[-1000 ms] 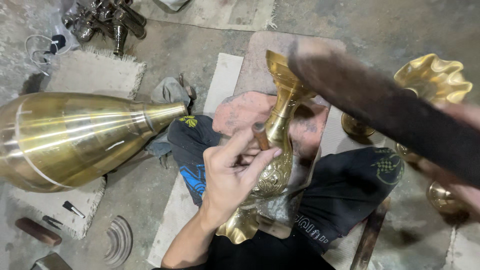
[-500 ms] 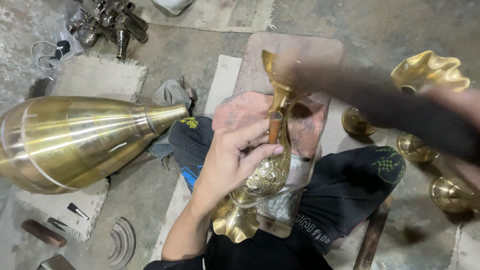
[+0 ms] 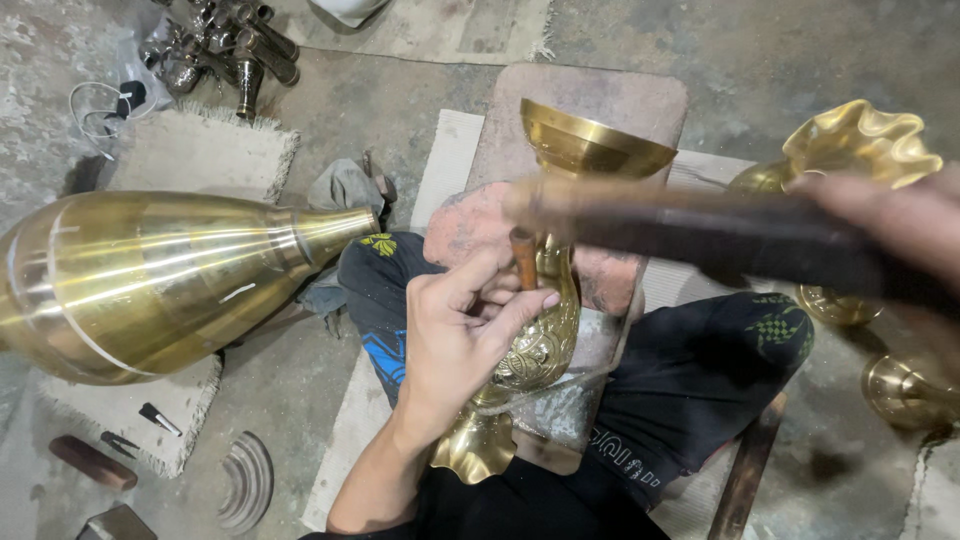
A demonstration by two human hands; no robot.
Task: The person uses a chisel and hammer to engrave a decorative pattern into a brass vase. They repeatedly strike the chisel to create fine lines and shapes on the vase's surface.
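Left grip (image 3: 470,320) pins chisel (image 3: 524,256) on brass vase (image 3: 545,330); right blurred.

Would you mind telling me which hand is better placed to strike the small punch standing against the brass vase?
The right hand, probably: it holds the dark wooden mallet just above the punch. The left hand pinches the punch against the brass vase.

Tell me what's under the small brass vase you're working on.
The small brass vase lies on a reddish stone block across the lap. The left hand and the vase cover where they meet, so any padding is hidden.
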